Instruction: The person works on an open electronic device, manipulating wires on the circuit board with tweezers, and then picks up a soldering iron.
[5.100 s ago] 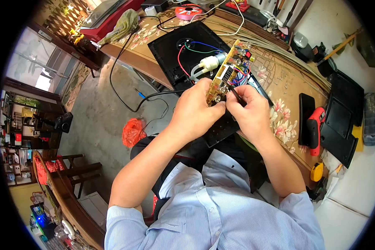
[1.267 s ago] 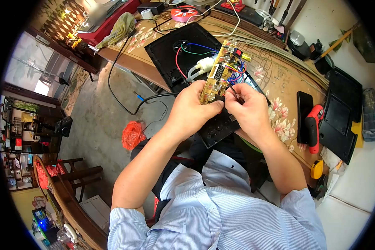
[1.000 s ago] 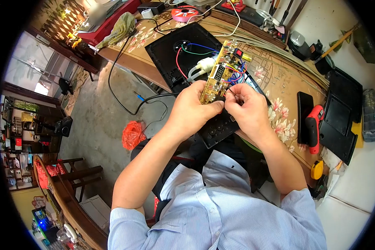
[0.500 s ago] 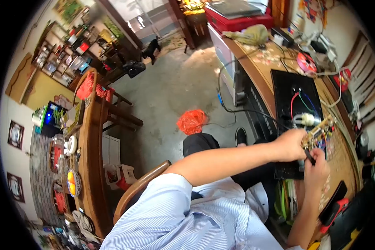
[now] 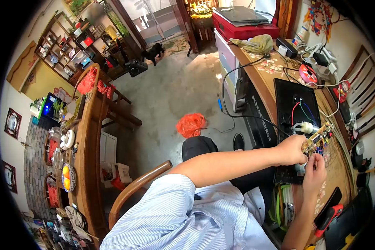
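Note:
My left hand (image 5: 293,149) grips a small circuit board (image 5: 317,138) by its near end and holds it raised above a black panel (image 5: 288,98). My right hand (image 5: 314,171) is closed in a pinch just under the board, close to the left fingers; what it pinches is too small to make out. Thin coloured wires bunch at the board's underside. Beside the board sits a small white cylindrical part (image 5: 307,127) with a pale tube. Red, green and blue wires run from a hole in the panel towards the board.
A red-and-black tool (image 5: 329,220) and a dark phone-like slab (image 5: 329,204) lie near my right forearm. Farther along the desk are a pink-red spool (image 5: 308,74), a cloth (image 5: 254,44) and a power strip (image 5: 331,58). A black cable (image 5: 227,98) hangs off the desk. An orange bag (image 5: 191,125) lies on the floor.
The dark piece that showed between my right fingers is no longer visible there. My right hand has shifted slightly and stays near the board. My left hand keeps its hold. The view has moved a little.

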`<action>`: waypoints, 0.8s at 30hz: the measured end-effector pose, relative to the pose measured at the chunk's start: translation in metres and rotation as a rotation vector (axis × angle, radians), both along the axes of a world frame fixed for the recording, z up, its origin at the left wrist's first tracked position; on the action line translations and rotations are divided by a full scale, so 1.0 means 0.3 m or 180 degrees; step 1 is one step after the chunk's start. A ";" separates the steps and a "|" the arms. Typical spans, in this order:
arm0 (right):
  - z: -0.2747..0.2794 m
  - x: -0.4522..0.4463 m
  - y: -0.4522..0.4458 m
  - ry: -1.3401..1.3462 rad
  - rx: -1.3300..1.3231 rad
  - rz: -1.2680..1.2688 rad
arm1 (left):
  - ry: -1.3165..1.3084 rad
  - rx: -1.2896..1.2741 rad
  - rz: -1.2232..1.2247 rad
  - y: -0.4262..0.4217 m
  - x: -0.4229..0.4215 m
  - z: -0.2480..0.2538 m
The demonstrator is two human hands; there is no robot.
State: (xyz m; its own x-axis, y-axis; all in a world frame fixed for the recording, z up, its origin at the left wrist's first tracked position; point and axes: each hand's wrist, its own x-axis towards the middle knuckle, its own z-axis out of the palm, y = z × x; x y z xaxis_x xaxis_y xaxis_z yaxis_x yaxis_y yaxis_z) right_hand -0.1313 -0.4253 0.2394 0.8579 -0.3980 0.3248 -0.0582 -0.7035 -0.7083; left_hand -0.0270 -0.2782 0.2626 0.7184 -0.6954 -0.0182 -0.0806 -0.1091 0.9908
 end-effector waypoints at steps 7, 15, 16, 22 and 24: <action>-0.010 0.000 -0.001 0.0002 0.0363 0.0002 | 0.0108 -0.0056 -0.0017 -0.004 -0.005 0.007; -0.017 0.003 0.004 -0.0130 0.0738 0.0092 | 0.0042 0.0055 -0.0011 -0.003 -0.006 0.018; -0.020 0.004 0.005 -0.0177 0.0748 0.0080 | 0.0007 0.0046 0.0001 -0.007 -0.004 0.011; -0.011 0.004 0.014 -0.0202 0.0728 0.0044 | 0.0061 -0.0048 -0.0026 -0.004 -0.006 0.025; -0.013 0.006 0.015 -0.0226 0.0805 0.0036 | 0.0043 -0.0063 -0.0045 -0.001 -0.005 0.030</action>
State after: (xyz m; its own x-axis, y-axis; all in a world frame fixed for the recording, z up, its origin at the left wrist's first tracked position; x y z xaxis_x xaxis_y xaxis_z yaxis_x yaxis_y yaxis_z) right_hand -0.1296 -0.4208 0.2355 0.8414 -0.4648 0.2758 0.0048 -0.5039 -0.8638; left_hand -0.0287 -0.2785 0.2717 0.7082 -0.7059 -0.0140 -0.0686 -0.0885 0.9937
